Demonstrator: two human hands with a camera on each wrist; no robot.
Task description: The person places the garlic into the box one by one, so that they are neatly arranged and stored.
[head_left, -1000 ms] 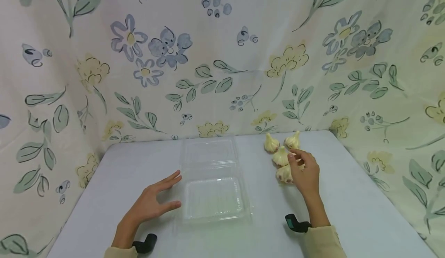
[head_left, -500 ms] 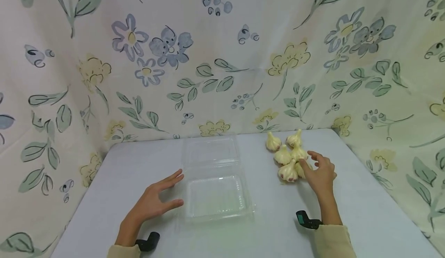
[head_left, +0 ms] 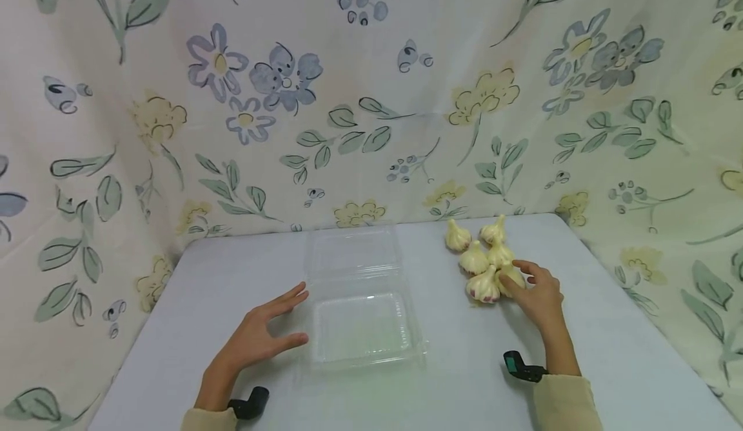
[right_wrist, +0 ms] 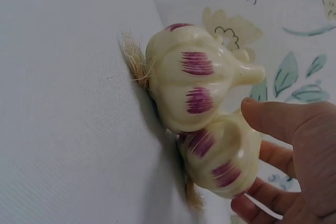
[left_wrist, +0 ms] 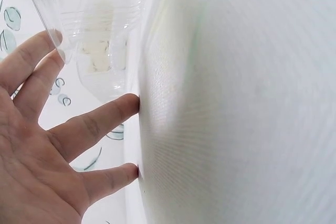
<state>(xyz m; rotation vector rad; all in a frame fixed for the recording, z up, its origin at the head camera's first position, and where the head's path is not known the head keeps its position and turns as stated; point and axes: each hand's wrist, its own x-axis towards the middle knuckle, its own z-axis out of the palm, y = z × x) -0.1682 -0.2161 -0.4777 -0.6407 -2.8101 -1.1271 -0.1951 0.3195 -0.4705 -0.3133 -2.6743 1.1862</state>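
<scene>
**Right hand at a garlic bulb, left hand beside a clear container**

Head view: six garlic bulbs (head_left: 475, 261) stand bunched on the right far part of the white counter (head_left: 458, 379). The right hand (head_left: 540, 292) is at the near right bulb (right_wrist: 223, 156) of the bunch, thumb on the near side and forefinger on the far side. To the left lies a clear plastic container (head_left: 360, 328), unfolded, its lid (head_left: 354, 250) toward the far edge. Whether the plastic bears any lettering is too faint to tell. The left hand (head_left: 249, 337) is released, fingers spread just left of the container. Tan sleeves (head_left: 565, 402) and black wrist devices (head_left: 249, 404) show on both arms. Behind the counter hangs a cloth (head_left: 348, 76) printed with blue and yellow flowers and green leaves.

Left wrist view: the fingers fan out flat; two tips meet the counter, while two others lie at the edge of the clear plastic.

Right wrist view: the thumb reaches across the top of the bulb, with other fingers bent behind it; whether they grasp it firmly cannot be told. The adjoining bulb (right_wrist: 189, 77) stands against it on the left. Both are cream with purple brush-like marks, and straw-coloured roots (right_wrist: 137, 66) spread at the base.
</scene>
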